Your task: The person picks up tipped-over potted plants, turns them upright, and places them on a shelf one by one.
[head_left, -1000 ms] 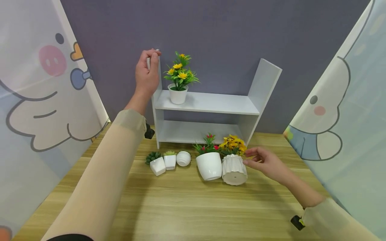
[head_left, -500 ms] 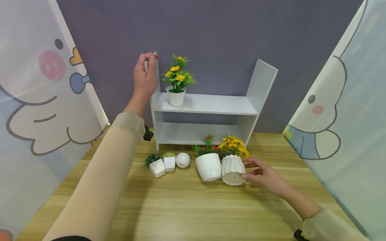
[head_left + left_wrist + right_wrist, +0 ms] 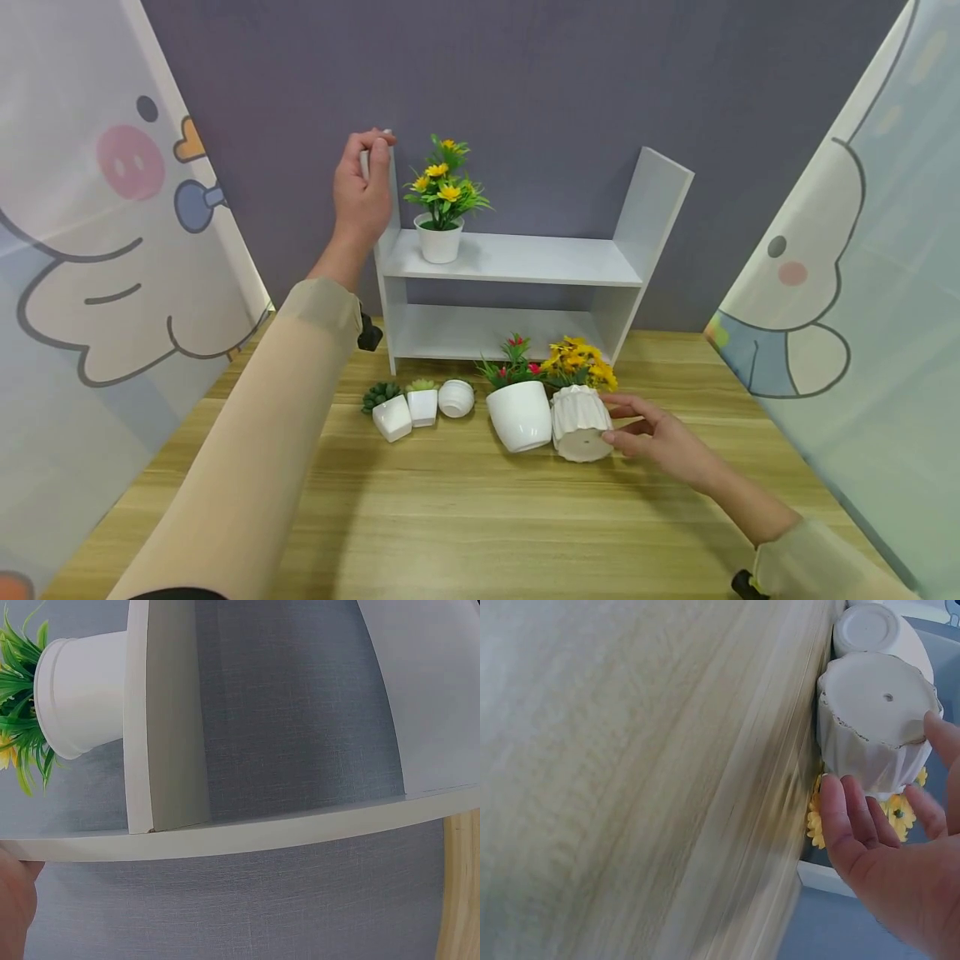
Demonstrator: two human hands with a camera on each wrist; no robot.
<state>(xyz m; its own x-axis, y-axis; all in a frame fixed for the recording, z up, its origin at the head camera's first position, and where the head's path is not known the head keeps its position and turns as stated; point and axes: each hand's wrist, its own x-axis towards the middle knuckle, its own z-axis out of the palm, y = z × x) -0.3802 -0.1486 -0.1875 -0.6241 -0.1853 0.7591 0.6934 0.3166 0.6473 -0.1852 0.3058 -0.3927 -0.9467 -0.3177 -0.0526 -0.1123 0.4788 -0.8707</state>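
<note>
My left hand [image 3: 363,192] grips the top of the left side panel of a white two-tier shelf [image 3: 510,260]; in the left wrist view only part of that hand [image 3: 13,907] shows at the panel's edge. At the right, my right hand [image 3: 667,442] pinches a white fluted flowerpot [image 3: 581,421] with yellow flowers [image 3: 576,364]. The pot lies on its side, base facing me. In the right wrist view the thumb is at the edge of its base [image 3: 870,697], with the fingers along its fluted wall.
A potted plant with yellow blooms [image 3: 440,242] stands upright on the upper shelf board. A smooth white pot with red flowers [image 3: 519,417] lies beside the fluted one. Several small white succulent pots [image 3: 422,407] lie farther left on the wooden table [image 3: 480,517]. A grey wall [image 3: 525,100] stands behind.
My right hand has moved down and in to the fluted pot, bringing the thumb onto its base. The pot has turned slightly, its flowers shifting left. My left hand keeps its hold on the shelf.
</note>
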